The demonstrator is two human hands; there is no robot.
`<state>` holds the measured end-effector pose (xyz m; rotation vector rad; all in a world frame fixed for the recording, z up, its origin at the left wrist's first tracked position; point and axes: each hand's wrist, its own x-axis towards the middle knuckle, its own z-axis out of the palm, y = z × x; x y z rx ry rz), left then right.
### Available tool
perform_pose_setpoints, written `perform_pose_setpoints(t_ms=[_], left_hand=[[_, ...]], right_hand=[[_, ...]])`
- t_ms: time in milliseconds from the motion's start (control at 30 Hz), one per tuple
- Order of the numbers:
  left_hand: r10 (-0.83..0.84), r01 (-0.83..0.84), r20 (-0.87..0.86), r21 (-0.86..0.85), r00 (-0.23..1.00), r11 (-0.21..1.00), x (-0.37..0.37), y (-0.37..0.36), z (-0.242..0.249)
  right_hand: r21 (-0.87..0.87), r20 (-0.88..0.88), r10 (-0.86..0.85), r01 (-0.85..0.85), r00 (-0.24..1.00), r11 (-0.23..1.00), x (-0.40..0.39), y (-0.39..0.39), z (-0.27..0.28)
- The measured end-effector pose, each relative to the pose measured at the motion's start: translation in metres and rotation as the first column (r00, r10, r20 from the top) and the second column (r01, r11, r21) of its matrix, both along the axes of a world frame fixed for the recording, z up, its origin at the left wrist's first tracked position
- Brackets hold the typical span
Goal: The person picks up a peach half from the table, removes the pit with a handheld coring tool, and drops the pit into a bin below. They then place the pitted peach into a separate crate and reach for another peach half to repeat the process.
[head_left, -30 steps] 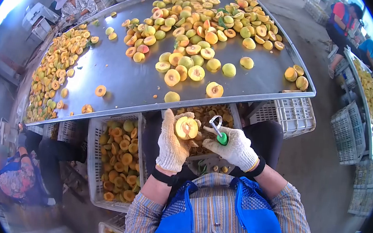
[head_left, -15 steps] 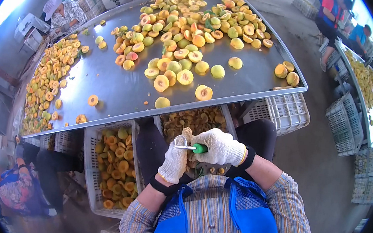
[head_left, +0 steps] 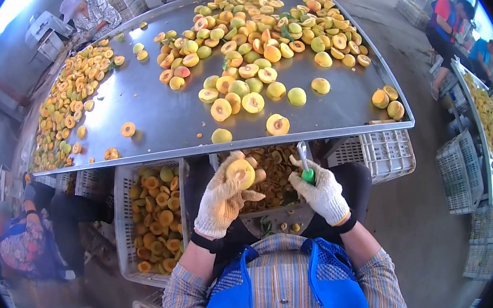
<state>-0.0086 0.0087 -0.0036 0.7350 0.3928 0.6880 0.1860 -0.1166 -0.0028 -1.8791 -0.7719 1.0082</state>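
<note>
Left grip (head_left: 221, 198), fingers loosely curled, holds a peach half (head_left: 240, 175) mid-frame; right grip (head_left: 323, 194), just rightward, is closed around a green-handled metal tool (head_left: 308, 175).

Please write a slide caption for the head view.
Left hand holds a fruit; right hand, a green-handled tool.

We look forward and down from head height, close above our shirt (head_left: 276, 275) at the bottom centre, with the table (head_left: 169, 113) across the upper middle.

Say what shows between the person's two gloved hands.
In the head view, brownish fruit pieces lie lower down between left hand and right hand.
</note>
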Motion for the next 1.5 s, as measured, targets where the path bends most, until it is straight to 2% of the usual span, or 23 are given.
perform_pose_setpoints(t_ms=[33,67,133,167,200,267,367,600,667,800,867,933,1000,1033,1133,1167,1200,1267,1300,1333,1400,1467,1500], left_hand=[[-0.066,0.066,0.009,-0.177,0.998,0.982,-0.006,0.005,-0.010],[-0.064,0.065,0.008,-0.179,0.998,0.982,-0.006,0.004,-0.017],[-0.015,0.018,0.011,-0.335,1.000,0.942,-0.001,-0.001,-0.023],[0.084,-0.087,-0.024,-0.300,0.996,0.950,0.006,-0.007,-0.021],[0.082,-0.086,-0.026,-0.301,0.996,0.950,0.009,-0.009,-0.022],[0.110,-0.063,0.113,-0.354,0.988,0.933,0.013,-0.010,-0.024],[0.130,-0.096,0.103,-0.286,0.986,0.953,0.015,-0.015,-0.022],[0.151,-0.141,0.026,-0.230,0.988,0.963,0.019,-0.026,-0.008],[0.124,-0.110,0.046,-0.229,0.991,0.967,0.019,-0.027,-0.010],[0.101,-0.087,0.057,-0.210,0.993,0.974,0.020,-0.030,-0.011],[0.127,-0.121,0.016,-0.210,0.992,0.970,0.021,-0.033,-0.011],[0.152,-0.155,-0.028,-0.210,0.988,0.965,0.023,-0.038,-0.013],[0.210,-0.222,-0.083,-0.194,0.974,0.956,0.026,-0.041,-0.014],[0.234,-0.250,-0.107,-0.182,0.966,0.951,0.028,-0.043,-0.010],[0.223,-0.231,-0.069,-0.152,0.972,0.961,0.028,-0.043,-0.009],[0.220,-0.229,-0.072,-0.156,0.973,0.961,0.029,-0.045,-0.011],[0.248,-0.261,-0.130,-0.100,0.960,0.960,0.030,-0.046,-0.014],[0.269,-0.284,-0.203,-0.049,0.941,0.957,0.029,-0.049,-0.016],[0.280,-0.292,-0.193,-0.036,0.940,0.956,0.030,-0.048,-0.015],[0.291,-0.299,-0.179,-0.023,0.940,0.954,0.031,-0.047,-0.011],[0.258,-0.276,-0.174,-0.090,0.950,0.957,0.031,-0.046,-0.004],[0.248,-0.264,-0.157,-0.092,0.956,0.960,0.030,-0.049,-0.007],[0.241,-0.259,-0.170,-0.097,0.956,0.961,0.029,-0.049,-0.012]], right_hand=[[0.057,0.039,0.038,-0.040,0.999,0.998,-0.006,-0.003,-0.002],[0.129,0.209,0.091,-0.120,0.974,0.984,-0.013,-0.007,-0.006],[-0.082,0.248,0.250,-0.237,0.936,0.968,-0.027,-0.008,0.028],[-0.063,0.294,0.304,-0.299,0.906,0.952,-0.032,-0.010,0.033],[-0.140,0.323,0.366,-0.339,0.873,0.930,-0.036,-0.009,0.032],[-0.116,0.421,0.365,-0.350,0.830,0.930,-0.042,-0.010,0.023],[-0.078,0.515,0.348,-0.361,0.784,0.929,-0.042,-0.009,0.014],[-0.093,0.551,0.407,-0.431,0.728,0.897,-0.037,-0.005,0.006],[-0.181,0.528,0.476,-0.455,0.703,0.872,-0.035,-0.005,-0.001],[-0.208,0.465,0.518,-0.480,0.718,0.852,-0.036,-0.004,-0.007],[-0.076,0.525,0.431,-0.464,0.734,0.882,-0.036,-0.004,-0.032],[-0.166,0.543,0.498,-0.495,0.676,0.853,-0.030,0.001,-0.020],[-0.331,0.300,0.601,-0.511,0.741,0.794,-0.020,0.012,-0.001],[-0.311,0.417,0.604,-0.517,0.680,0.797,-0.018,0.012,-0.013],[-0.357,0.405,0.622,-0.510,0.670,0.782,-0.032,0.009,-0.023],[-0.267,0.449,0.570,-0.506,0.688,0.820,-0.035,0.005,-0.028],[-0.268,0.445,0.570,-0.505,0.691,0.821,-0.032,0.008,-0.016],[-0.351,0.046,0.560,-0.511,0.827,0.784,-0.025,0.014,0.019],[-0.332,0.296,0.621,-0.531,0.726,0.780,-0.022,0.014,-0.005],[-0.335,0.291,0.619,-0.528,0.729,0.780,-0.025,0.012,-0.017],[-0.219,0.601,0.597,-0.609,0.532,0.762,-0.036,0.006,-0.030],[-0.223,0.595,0.565,-0.559,0.571,0.799,-0.037,0.007,-0.036],[-0.275,0.366,0.627,-0.564,0.688,0.779,-0.029,0.012,-0.014]])
